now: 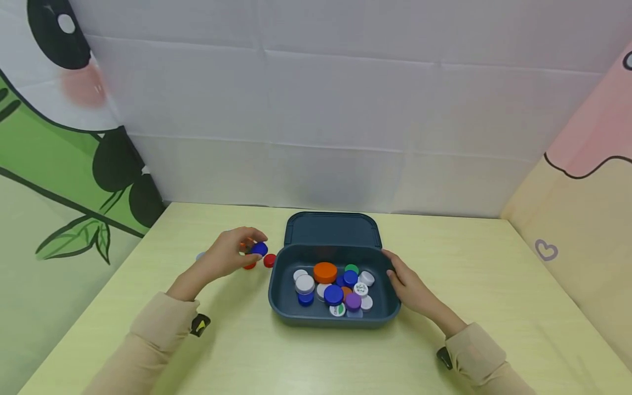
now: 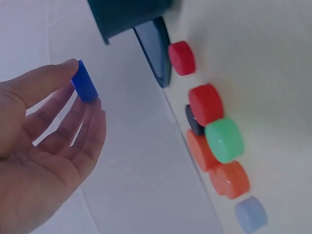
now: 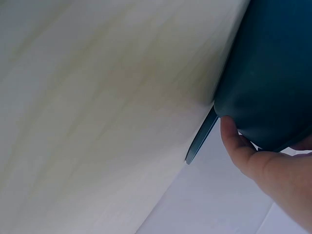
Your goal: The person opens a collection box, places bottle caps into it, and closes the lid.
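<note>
My left hand (image 1: 231,251) pinches a blue bottle cap (image 1: 259,249) between thumb and fingertips, left of a dark blue-green box (image 1: 336,322). In the left wrist view the same blue cap (image 2: 86,84) is held edge-on, above the table. My right hand (image 1: 412,282) grips the box at its right wall; the right wrist view shows a finger against the outside of the box (image 3: 268,73). Inside the box lie several caps, among them a large orange cap (image 1: 325,272), a purple cap (image 1: 353,301) and a white cap (image 1: 304,284).
Behind the box lies a dark lid (image 1: 332,229). Loose caps sit left of the box: a red cap (image 1: 269,260), a green cap (image 2: 224,140), orange caps (image 2: 230,179) and a pale blue cap (image 2: 251,214). A pale cloth wall (image 1: 336,126) closes off the table's back edge.
</note>
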`<state>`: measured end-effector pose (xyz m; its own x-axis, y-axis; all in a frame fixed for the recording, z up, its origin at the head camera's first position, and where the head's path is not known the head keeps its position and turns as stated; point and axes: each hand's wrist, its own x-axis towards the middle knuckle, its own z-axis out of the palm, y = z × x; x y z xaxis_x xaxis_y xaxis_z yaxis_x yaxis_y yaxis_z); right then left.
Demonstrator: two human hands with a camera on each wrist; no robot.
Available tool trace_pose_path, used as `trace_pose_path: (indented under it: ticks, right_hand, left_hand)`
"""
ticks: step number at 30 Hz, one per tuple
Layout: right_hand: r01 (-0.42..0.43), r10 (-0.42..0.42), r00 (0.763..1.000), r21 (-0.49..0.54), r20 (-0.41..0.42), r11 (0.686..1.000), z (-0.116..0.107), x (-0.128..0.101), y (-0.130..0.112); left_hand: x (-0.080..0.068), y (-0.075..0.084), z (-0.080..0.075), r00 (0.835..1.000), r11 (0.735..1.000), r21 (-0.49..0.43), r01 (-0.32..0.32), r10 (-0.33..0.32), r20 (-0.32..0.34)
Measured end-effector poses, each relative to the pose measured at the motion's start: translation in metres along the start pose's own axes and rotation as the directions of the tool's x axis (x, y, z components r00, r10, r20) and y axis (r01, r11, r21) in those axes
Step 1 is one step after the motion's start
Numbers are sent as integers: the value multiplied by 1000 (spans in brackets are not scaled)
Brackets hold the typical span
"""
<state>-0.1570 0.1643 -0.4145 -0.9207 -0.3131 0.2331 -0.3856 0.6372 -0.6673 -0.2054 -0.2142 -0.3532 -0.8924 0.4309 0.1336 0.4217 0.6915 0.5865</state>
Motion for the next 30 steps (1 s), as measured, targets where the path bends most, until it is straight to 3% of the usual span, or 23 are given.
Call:
trace_pose_path:
  ticks: [6, 16, 25, 30]
  right_hand:
    - [9, -9, 1000, 2, 15, 1000, -6, 7, 5]
    - [11, -11, 999, 11, 42, 1000, -15, 18, 13]
    - [18, -20, 998, 23, 56, 1000, -20, 26, 22]
    - [20, -22, 998, 26, 66, 999, -23, 29, 25]
  left_hand:
    - [11, 28, 9, 998, 999, -30, -40, 42, 51]
    - [34, 62, 48, 971, 988, 11, -154, 149, 188]
    - [51, 78, 78, 939, 983, 40, -182, 161, 304]
    - [56, 81, 87, 935, 979, 98, -181, 141, 324]
